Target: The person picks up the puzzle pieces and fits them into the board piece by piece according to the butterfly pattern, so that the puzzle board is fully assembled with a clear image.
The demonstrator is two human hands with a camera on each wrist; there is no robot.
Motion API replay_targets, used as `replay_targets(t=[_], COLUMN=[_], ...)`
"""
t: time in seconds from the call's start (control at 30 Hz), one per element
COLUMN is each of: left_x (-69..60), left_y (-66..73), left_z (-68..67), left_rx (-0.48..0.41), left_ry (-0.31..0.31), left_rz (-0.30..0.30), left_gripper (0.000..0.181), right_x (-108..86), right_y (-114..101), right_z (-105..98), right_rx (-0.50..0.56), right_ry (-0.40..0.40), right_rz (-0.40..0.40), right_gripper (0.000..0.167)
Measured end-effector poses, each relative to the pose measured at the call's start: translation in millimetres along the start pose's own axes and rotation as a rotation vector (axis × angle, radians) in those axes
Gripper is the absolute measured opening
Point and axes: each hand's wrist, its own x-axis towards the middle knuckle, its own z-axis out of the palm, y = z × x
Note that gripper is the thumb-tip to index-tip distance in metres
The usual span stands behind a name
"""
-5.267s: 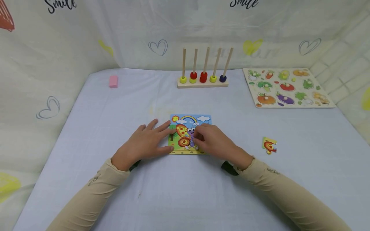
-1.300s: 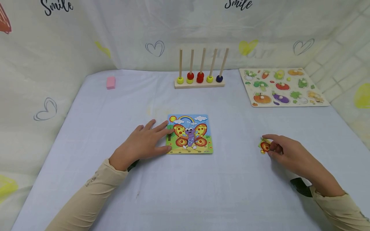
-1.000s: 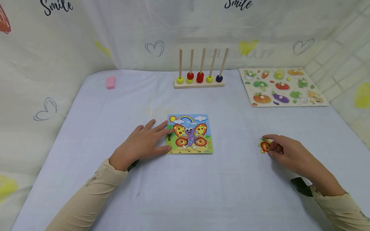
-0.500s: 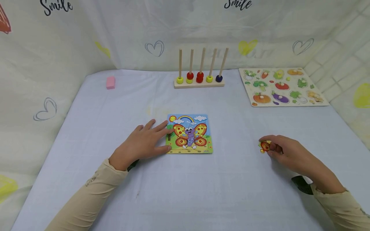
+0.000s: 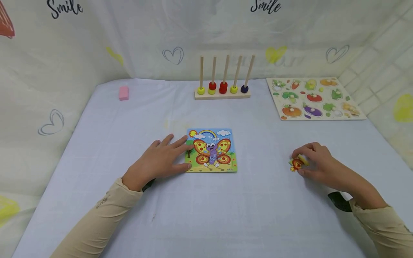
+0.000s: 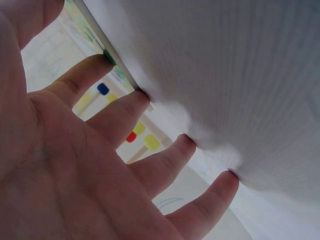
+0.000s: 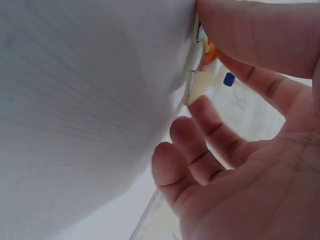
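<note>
A square butterfly jigsaw puzzle (image 5: 211, 150) lies flat on the white cloth. My left hand (image 5: 158, 161) spreads its fingers over the cloth, with the thumb and index fingertips on the puzzle's left edge. In the left wrist view the left hand (image 6: 100, 135) touches the cloth and the puzzle board's edge with its fingertips. To the right, my right hand (image 5: 326, 168) pinches a small loose jigsaw piece (image 5: 297, 163) between thumb and index finger, low over the cloth. The right wrist view shows only parts of this piece (image 7: 202, 80) beside the thumb; the rest is hidden.
At the back stands a wooden peg abacus (image 5: 222, 95) with coloured beads on several rods. A vegetable peg board (image 5: 317, 116) lies at the back right. A pink block (image 5: 124, 93) sits at the back left. Printed fabric (image 5: 145, 32) closes off the rear.
My right hand has gone from the puzzle to the loose piece on the right. Just now its index finger has bent up and the piece has turned slightly. The left hand stays put.
</note>
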Motion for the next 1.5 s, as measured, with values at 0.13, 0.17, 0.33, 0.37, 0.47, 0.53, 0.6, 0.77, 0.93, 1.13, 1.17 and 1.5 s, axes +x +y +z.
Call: replay_targets(t=[0.13, 0.17, 0.33, 0.37, 0.47, 0.53, 0.6, 0.77, 0.93, 1.13, 1.17, 1.5], left_x=[0.0, 0.0, -0.1, 0.0, -0.1, -0.3, -0.3, -0.4, -0.3, -0.2, -0.3, 0.3], left_y=[-0.1, -0.2, 0.3, 0.4, 0.8, 1.0, 0.9, 0.5, 0.7, 0.1, 0.1, 0.1], left_z=[-0.1, -0.1, 0.5, 0.6, 0.6, 0.5, 0.7, 0.5, 0.0, 0.5, 0.4, 0.7], left_rx=[0.005, 0.006, 0.004, 0.004, 0.004, 0.004, 0.005, 0.005, 0.006, 0.004, 0.005, 0.006], left_ry=[0.003, 0.003, 0.000, -0.001, -0.002, -0.002, -0.001, 0.000, 0.001, 0.003, 0.004, 0.000], left_rz=[-0.001, -0.001, -0.001, -0.001, -0.004, -0.005, -0.005, -0.003, -0.001, 0.002, 0.002, -0.001], left_gripper=[0.071, 0.071, 0.071, 0.071, 0.071, 0.071, 0.071, 0.071, 0.071, 0.071, 0.071, 0.071], right_x=[-0.3, -0.6, -3.8, -4.4, -5.6, -5.6, -6.1, -7.6, -6.8, -5.0, -4.8, 2.3], right_y=[-2, -3, -3, -4, -5, -6, -7, -10, -13, -16, -17, -23], right_z=[-1, -1, -2, -2, -2, -2, -3, -4, -3, -3, -2, 4], right_rx=[-0.018, -0.023, -0.017, -0.024, -0.051, -0.066, -0.065, 0.052, 0.096, 0.021, 0.017, 0.148], right_ry=[-0.003, -0.002, 0.013, 0.029, 0.082, 0.117, 0.152, 0.160, 0.188, 0.224, 0.224, 0.177], right_rz=[0.011, 0.009, 0.019, 0.015, -0.007, -0.020, -0.035, -0.023, -0.053, -0.005, 0.010, 0.013], right_gripper=[0.046, 0.046, 0.048, 0.047, 0.043, 0.040, 0.037, 0.033, 0.037, 0.024, 0.021, 0.022])
